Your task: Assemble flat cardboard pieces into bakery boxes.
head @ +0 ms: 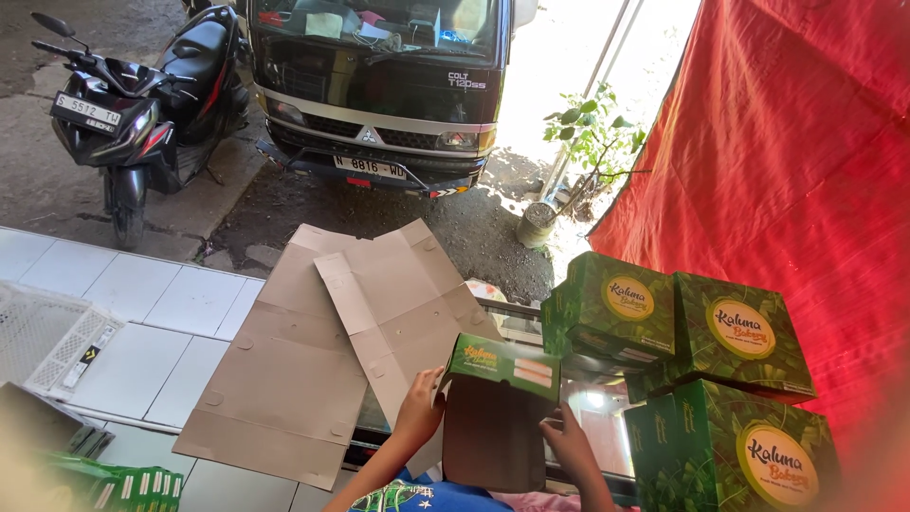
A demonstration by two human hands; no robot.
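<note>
Both hands, left hand and right hand, fingers closed on a half-folded green box above the tabletop front edge, beside flat cardboard sheets; loose flaps could likely spring open if grip slackens.

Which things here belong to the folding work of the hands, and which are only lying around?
In the work:
- left hand and right hand, both on the half-folded green box
- flat cardboard sheets
- finished green boxes, stacked at the right

Only lying around:
- white crate
- motorbike
- black truck
- red cloth
- potted plant
</note>
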